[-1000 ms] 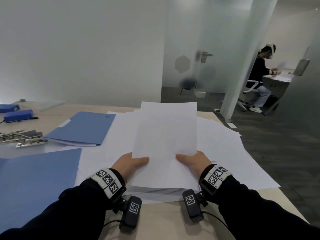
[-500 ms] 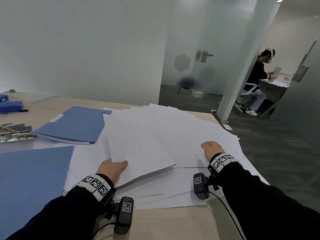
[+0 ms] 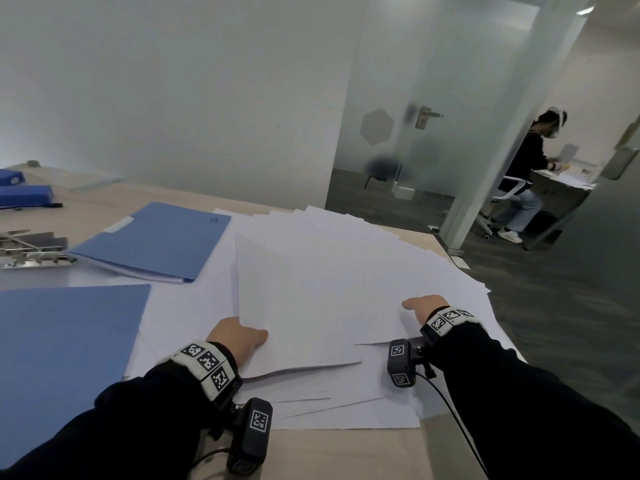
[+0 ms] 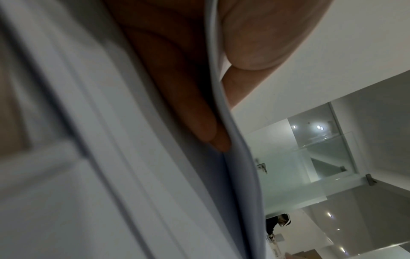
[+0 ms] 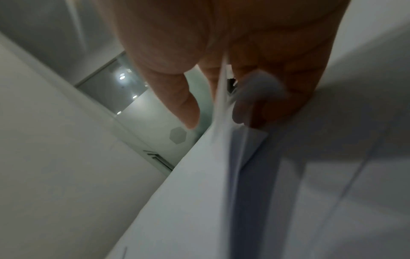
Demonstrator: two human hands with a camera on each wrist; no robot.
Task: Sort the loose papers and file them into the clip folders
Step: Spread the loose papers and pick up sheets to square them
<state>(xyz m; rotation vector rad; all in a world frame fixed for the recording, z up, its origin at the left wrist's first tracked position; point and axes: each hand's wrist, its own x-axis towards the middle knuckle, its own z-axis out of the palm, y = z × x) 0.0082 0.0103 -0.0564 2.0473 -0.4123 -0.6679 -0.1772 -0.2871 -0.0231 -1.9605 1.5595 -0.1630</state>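
A fan of loose white papers [image 3: 381, 258] covers the middle of the table. My left hand [image 3: 239, 337] pinches the near left corner of a thin sheaf [image 3: 294, 306] that lies tilted on the fan. In the left wrist view the thumb [image 4: 255, 35] is on top of the sheaf [image 4: 233, 140] and the fingers are under it. My right hand [image 3: 424, 306] is at the fan's right side. In the right wrist view its curled fingers [image 5: 261, 101] lift a sheet's edge [image 5: 221, 108]. A shut blue folder [image 3: 156, 240] lies at the back left. Another blue folder [image 3: 65, 358] lies near left.
Metal clip bars [image 3: 31, 251] and blue desk items [image 3: 24, 195] sit at the far left. The table's right edge [image 3: 446, 251] drops to a dark carpet. Beyond a glass door [image 3: 398, 133] a seated person [image 3: 530, 174] works at another desk.
Both hands held the sheaf upright in the middle. The right hand let go and moved right onto the spread sheets. The left hand brought the sheaf down and leftward.
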